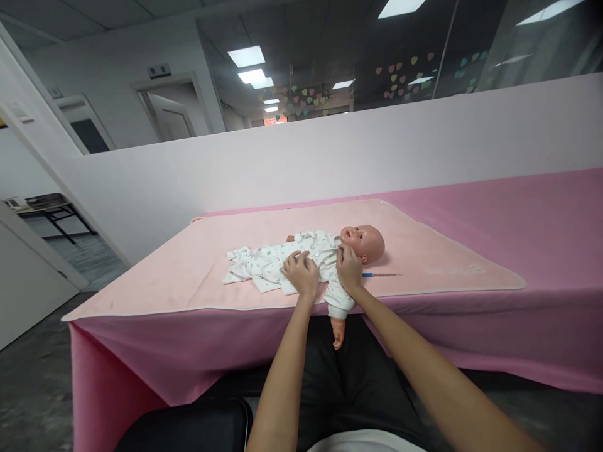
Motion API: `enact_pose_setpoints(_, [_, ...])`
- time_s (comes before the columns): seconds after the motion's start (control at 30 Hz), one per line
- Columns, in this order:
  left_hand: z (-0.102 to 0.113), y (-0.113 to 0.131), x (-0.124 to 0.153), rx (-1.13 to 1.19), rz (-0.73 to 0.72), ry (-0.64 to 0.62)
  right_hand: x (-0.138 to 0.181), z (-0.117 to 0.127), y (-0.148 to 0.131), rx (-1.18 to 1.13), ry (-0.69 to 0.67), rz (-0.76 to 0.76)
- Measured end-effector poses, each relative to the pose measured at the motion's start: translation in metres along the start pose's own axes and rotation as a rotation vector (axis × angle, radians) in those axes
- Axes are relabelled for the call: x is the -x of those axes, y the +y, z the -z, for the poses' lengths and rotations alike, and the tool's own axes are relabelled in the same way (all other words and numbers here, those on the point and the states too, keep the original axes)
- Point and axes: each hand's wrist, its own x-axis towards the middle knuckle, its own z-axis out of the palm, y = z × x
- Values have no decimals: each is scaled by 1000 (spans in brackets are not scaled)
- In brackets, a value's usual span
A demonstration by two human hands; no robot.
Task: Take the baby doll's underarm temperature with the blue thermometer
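A baby doll [370, 243] lies on its back, its bare head to the right and its legs to the left. It wears a white printed baby outfit [268, 263]. My right hand [348, 269] is at the collar below the doll's chin, thumb and fingertips pinched on the fabric. My left hand [301, 274] rests on the front of the outfit over the belly, its fingers bent and apart. The doll's near arm [338, 331] hangs over the table edge between my forearms. Part of the chest is hidden by my hands.
A pale pink blanket [160, 270] lies beneath the doll on a table with a darker pink cloth [556, 238]. A thin stick with a blue end [382, 275] lies beside the doll's head. A white low wall [330, 160] stands behind. A black chair [188, 427] is at lower left.
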Motion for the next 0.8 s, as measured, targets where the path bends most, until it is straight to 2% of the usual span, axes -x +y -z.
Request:
enact_pose_setpoints(0.1, [1, 2, 1, -1, -108, -66, -3, 3, -9, -13, -21, 33])
enact_pose_setpoints(0.23, [1, 5, 1, -3, -220, -134, -3, -1, -29, -57, -134, 131])
enact_pose_setpoints(0.33, [1, 5, 2, -6, -263, -171, 0, -4, -37, -81, -197, 146])
enact_pose_setpoints(0.53, [2, 6, 1, -24, -282, -162, 4, 1, -33, -86, -259, 135])
enact_pose_setpoints(0.8, [5, 6, -1, 0, -213, -110, 3, 9, -40, -29, -330, 146])
